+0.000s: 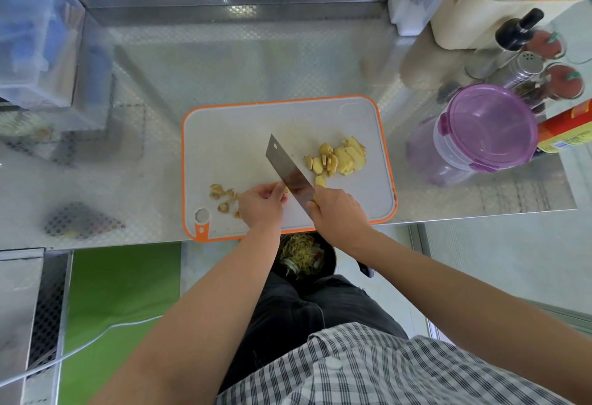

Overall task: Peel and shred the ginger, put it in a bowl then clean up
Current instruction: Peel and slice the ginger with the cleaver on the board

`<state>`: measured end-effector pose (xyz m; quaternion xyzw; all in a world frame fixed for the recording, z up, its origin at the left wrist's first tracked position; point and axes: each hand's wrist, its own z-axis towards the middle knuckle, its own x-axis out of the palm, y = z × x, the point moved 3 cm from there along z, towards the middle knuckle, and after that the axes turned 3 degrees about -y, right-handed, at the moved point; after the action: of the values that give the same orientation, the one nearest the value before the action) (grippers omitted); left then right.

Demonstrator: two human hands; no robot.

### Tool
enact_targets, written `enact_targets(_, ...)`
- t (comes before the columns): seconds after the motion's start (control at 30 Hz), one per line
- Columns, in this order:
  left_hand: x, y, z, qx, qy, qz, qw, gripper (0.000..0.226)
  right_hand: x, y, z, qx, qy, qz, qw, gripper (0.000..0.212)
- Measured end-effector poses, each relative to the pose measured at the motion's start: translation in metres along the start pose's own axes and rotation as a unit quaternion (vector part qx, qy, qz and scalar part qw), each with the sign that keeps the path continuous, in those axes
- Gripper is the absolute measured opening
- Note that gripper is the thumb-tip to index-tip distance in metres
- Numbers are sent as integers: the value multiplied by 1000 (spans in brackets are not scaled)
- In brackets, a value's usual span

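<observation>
A grey cutting board (237, 135) with an orange rim lies on the steel counter. Peeled yellow ginger slices (339, 158) are piled on its right half. Brown peel scraps (221, 195) lie near its front left. My right hand (336, 212) grips the handle of a cleaver (285, 167), whose blade points up and left over the board. My left hand (261, 204) pinches a small ginger piece against the blade; the piece is mostly hidden by my fingers.
A purple-lidded clear container (483, 129) stands right of the board. Spice shakers and bottles (525, 62) crowd the back right. A clear storage box (35, 39) sits at the back left. A bin with scraps (304, 257) is below the counter edge.
</observation>
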<state>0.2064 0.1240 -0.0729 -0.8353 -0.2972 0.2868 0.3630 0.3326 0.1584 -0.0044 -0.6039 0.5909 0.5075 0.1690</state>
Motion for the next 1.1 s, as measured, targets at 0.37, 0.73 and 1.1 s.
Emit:
enact_targets(0.37, 1, 1, 0, 14, -12, 7, 1000, 16, 1, 0, -4, 21, 16, -23, 999, 16)
enact_targets(0.73, 2, 1, 4, 54, -4, 66, 996, 7, 23, 8, 15, 25, -6, -20, 999, 15)
enact_targets(1.1, -1, 1, 5, 258, 51, 235, 936, 12, 19, -1, 17, 29, -31, 15, 999, 19)
